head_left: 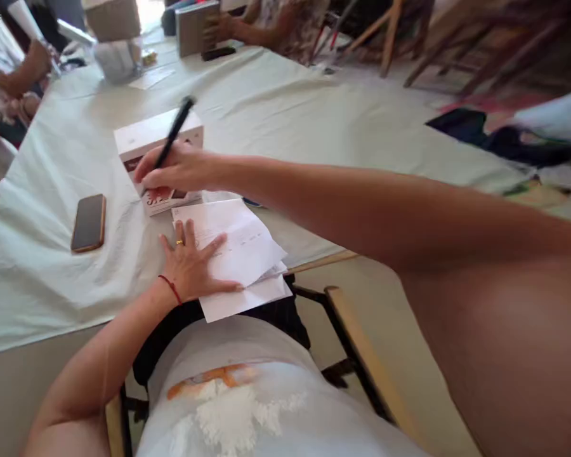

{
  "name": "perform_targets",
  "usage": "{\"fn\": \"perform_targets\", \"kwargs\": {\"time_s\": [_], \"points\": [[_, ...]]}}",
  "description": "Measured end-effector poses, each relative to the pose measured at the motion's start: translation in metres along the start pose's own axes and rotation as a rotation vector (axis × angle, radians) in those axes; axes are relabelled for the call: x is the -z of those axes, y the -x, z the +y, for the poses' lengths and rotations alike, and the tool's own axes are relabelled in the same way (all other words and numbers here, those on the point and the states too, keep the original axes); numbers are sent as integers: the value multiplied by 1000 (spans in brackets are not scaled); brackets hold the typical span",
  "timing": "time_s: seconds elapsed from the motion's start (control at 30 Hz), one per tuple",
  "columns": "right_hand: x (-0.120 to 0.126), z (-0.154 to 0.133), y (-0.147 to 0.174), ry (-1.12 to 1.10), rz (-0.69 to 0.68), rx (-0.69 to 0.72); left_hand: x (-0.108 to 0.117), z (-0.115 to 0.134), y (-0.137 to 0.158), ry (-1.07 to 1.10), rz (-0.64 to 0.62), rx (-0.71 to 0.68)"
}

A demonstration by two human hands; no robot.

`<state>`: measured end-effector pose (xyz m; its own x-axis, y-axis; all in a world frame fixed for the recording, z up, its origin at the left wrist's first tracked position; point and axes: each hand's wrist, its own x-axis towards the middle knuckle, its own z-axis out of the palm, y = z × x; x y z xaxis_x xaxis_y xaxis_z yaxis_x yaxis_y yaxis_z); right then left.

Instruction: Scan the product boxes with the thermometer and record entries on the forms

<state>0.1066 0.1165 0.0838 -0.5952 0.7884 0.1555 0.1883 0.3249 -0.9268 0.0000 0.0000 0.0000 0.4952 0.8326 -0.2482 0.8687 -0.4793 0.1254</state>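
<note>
A black pen (175, 130) is gripped in my right hand (174, 168), which hovers in front of a white box (147, 134) with dark printing on its side. The pen slants, its upper end pointing up and away from me. My left hand (190, 263) lies spread and flat on several white sheets of paper (247, 238) at the table's near edge. Those sheets overlap unevenly, and the lowest hangs past the edge over my lap. Faint print shows on the top sheet. Part of the box is hidden behind my right hand.
A phone (89, 223) lies left of the box on the cloth-covered table (285, 108). Farther back stand a bucket-like container (118, 60) and a brown box (195, 28). Other people's arms (261, 32) show at the far side. A chair armrest (366, 355) is beside me.
</note>
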Motion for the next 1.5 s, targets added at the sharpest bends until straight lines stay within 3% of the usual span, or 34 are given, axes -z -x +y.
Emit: {"fn": "perform_targets", "kwargs": {"time_s": [0.17, 0.23, 0.33, 0.5, 0.6, 0.73, 1.0, 1.5], "points": [[-33, 8, -22, 100, -311, -69, 2, 3, -2, -45, -27, 16], [-43, 16, -25, 108, -328, -91, 4, 4, -2, -36, -42, 10], [-53, 36, -18, 19, -133, -72, 3, 2, -1, -16, -39, -6], [-48, 76, 20, -174, 406, -192, -2, 0, -2, 11, 14, -39], [-41, 91, 38, -271, 553, -214, -5, 1, -1, 25, 23, -35], [-38, 102, 45, -247, 612, -189, -8, 0, 1, 19, 36, -12], [-47, 115, 43, 68, 716, -127, -17, -12, 5, -37, 233, 20], [-48, 117, 44, 127, 714, -144, -18, -16, 2, -76, 310, 16]]}}
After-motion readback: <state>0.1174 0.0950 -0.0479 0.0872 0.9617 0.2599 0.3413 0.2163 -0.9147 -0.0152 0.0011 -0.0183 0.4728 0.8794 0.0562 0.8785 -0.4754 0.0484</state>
